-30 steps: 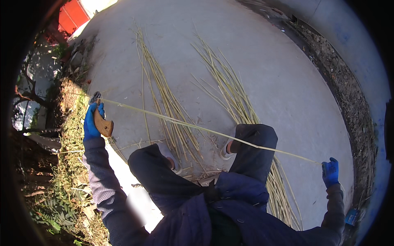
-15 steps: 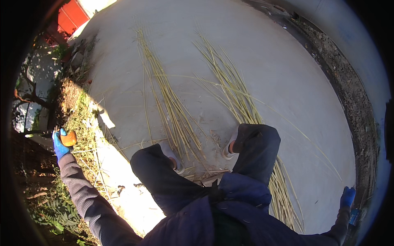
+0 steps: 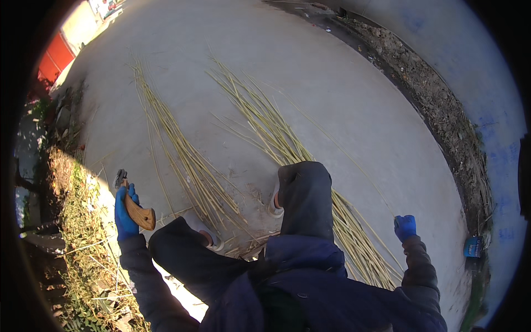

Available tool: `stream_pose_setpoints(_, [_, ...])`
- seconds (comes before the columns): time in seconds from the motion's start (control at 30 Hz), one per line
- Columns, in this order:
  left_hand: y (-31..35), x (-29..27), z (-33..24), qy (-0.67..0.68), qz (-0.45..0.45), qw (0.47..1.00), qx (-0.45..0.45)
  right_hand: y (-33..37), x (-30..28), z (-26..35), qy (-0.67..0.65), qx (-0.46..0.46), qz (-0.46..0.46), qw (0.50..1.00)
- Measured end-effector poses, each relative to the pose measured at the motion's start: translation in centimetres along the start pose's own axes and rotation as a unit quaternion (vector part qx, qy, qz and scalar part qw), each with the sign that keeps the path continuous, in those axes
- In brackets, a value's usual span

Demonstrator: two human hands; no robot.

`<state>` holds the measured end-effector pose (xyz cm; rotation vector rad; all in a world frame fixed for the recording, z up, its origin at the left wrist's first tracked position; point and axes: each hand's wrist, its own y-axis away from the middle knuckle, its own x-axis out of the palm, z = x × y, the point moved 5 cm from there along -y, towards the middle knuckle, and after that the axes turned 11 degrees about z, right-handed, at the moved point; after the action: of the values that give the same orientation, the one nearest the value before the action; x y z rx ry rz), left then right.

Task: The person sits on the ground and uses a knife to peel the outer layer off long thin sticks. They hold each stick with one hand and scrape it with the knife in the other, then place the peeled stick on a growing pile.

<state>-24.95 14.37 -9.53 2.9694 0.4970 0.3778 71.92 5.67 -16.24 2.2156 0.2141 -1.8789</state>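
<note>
My left hand (image 3: 125, 218), in a blue glove, is closed around the curved wooden handle of a hand tool (image 3: 141, 216). A short dark metal part shows at the tool's far end; its exact kind is unclear. Out to the right, my gloved right hand (image 3: 405, 227) is a fist at the near end of a long thin stalk (image 3: 360, 169), which stretches away over the ground. A bundle of yellow-green stalks (image 3: 276, 130) lies under and beyond my right leg. Another, thinner bundle (image 3: 182, 149) lies farther left, its near ends by my left foot.
Grey pavement (image 3: 354, 94) spreads ahead of me. Dry cuttings and weeds (image 3: 83, 205) line the left side in patchy sun. A strip of dirt (image 3: 437, 105) runs along a pale wall on the right, with a blue container (image 3: 472, 247) beside it.
Both hands have come inward toward my body, the left with the wooden-handled tool. The stalk at my right hand no longer crosses toward the left bundle. My view has shifted to the right.
</note>
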Motion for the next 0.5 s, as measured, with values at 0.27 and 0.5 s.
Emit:
stream_pose_setpoints(0.27, [0.1,9.6,5.1,0.058,0.056,0.994,-0.08,7.0,6.7,2.1,-0.068,0.06,0.087,0.992])
stream_pose_setpoints(0.5, [0.6,11.9,4.3,0.011,0.01,0.996,-0.09,14.1,9.9,-2.0,0.155,0.189,0.487,0.839])
